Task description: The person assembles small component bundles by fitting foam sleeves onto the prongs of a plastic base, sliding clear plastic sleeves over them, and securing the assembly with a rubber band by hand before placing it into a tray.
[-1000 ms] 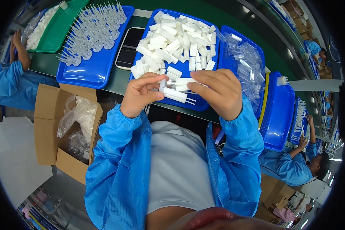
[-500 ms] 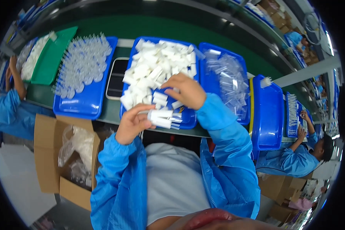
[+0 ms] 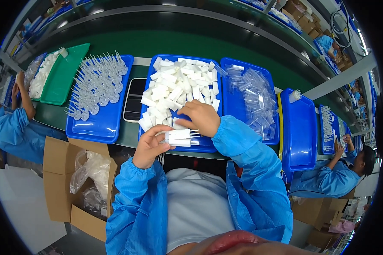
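Note:
My left hand (image 3: pixel 150 145) grips a clear plastic holder with thin prongs (image 3: pixel 195 137) pointing right. White rectangular foam-like blocks (image 3: pixel 179 143) sit on some of its prongs. Just above and to the right, my right hand (image 3: pixel 203 119) hovers over the front of a blue tray (image 3: pixel 209 146), palm down. Its thumb and curled fingers look apart, the thumb close to a loose white block (image 3: pixel 178 124); no held piece can be made out. A heap of white blocks (image 3: pixel 174 83) fills the tray's far part.
To the left, a blue tray (image 3: pixel 91 131) bears rows of clear pronged holders (image 3: pixel 98 80); a phone-like dark panel (image 3: pixel 134 100) lies beside it. Rightward are a tray of clear sleeves (image 3: pixel 257 97) and another blue tray (image 3: pixel 300 144). An open carton (image 3: pixel 59 187) stands lower left. Co-workers (image 3: pixel 334 174) sit both sides.
My right hand has come down and left, nearer the holder in my left hand. The whole view has shifted, so the trays appear slightly lower. My left hand keeps its grip.

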The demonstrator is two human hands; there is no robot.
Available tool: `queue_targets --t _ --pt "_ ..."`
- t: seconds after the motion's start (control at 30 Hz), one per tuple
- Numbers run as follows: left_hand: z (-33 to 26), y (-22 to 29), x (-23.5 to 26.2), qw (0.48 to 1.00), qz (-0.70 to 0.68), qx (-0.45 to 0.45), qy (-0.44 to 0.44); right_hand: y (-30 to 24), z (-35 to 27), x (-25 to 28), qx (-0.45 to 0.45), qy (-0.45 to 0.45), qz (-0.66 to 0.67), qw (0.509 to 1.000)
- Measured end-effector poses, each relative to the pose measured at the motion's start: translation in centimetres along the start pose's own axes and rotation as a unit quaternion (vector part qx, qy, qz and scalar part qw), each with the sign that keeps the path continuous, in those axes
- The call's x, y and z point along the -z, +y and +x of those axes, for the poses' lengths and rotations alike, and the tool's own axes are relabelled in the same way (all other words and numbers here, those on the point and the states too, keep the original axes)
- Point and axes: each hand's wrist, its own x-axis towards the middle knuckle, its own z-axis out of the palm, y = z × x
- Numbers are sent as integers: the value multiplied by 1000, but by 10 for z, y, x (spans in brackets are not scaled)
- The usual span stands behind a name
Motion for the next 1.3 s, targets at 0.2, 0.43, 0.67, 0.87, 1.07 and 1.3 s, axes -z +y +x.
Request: queue_targets --t 0.2,0.43,0.67,0.87,1.07,1.3 --pt "1 -1 1 1000 -2 6 1 -6 -1 -3 -1 -90 -17 996" --pt "-1 0 1 1000 1 8 5 0 3 0 -48 -110 28 992" --pt "-3 0 2 1000 -1 4 2 3 4 2 -101 -147 96 979" --pt "-3 1 4 1000 -7 4 3 2 -4 11 -86 -78 94 989" --pt "0 0 4 1000 -2 5 3 5 -16 12 -6 20 19 1000" --pt "-3 0 3 1000 0 8 19 4 -24 28 -86 -105 -1 991"
